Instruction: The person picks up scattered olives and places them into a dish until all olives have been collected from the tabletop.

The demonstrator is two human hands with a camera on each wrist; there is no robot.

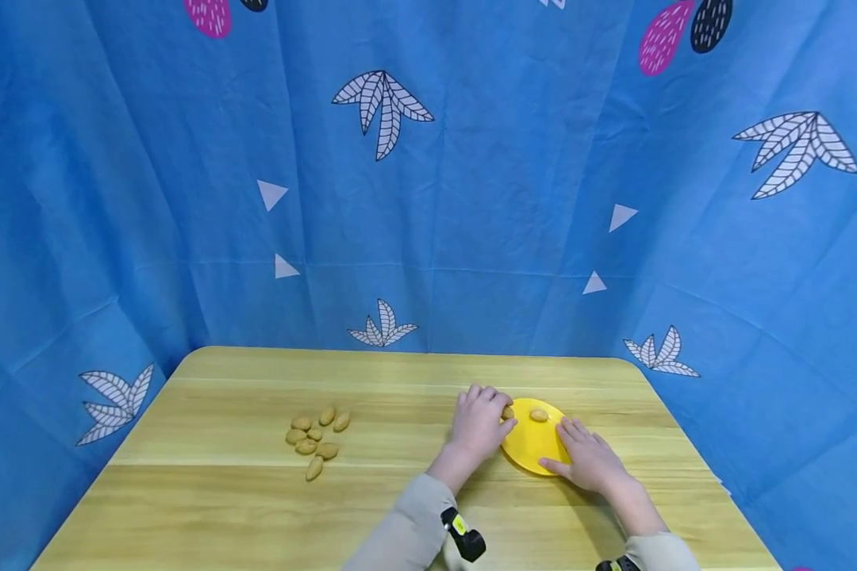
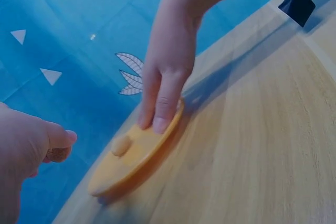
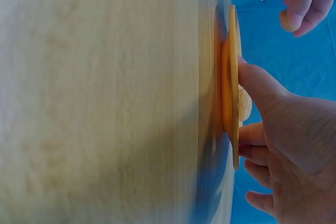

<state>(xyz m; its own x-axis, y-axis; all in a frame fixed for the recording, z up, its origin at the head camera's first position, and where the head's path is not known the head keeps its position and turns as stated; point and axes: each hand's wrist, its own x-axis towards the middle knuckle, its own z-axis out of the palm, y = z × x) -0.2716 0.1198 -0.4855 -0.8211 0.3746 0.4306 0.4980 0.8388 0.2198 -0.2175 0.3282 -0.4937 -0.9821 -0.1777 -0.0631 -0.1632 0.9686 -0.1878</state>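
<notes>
A yellow plate [image 1: 531, 449] lies on the table, with one tan, almond-like nut [image 1: 539, 415] on it. Over the plate's left rim, my left hand [image 1: 477, 424] pinches a second such nut [image 2: 58, 154] between thumb and fingers, above the plate's surface as the right wrist view shows. My right hand [image 1: 591, 460] rests on the plate's right side, thumb and fingers spread and fairly straight. Its thumb [image 3: 258, 81] and fingertips touch the plate's upper face near the rim.
Several more tan nuts [image 1: 305, 447] lie in a loose group on the left part of the wooden table [image 1: 207, 507]. A blue patterned curtain [image 1: 500, 198] hangs behind the table and along both sides.
</notes>
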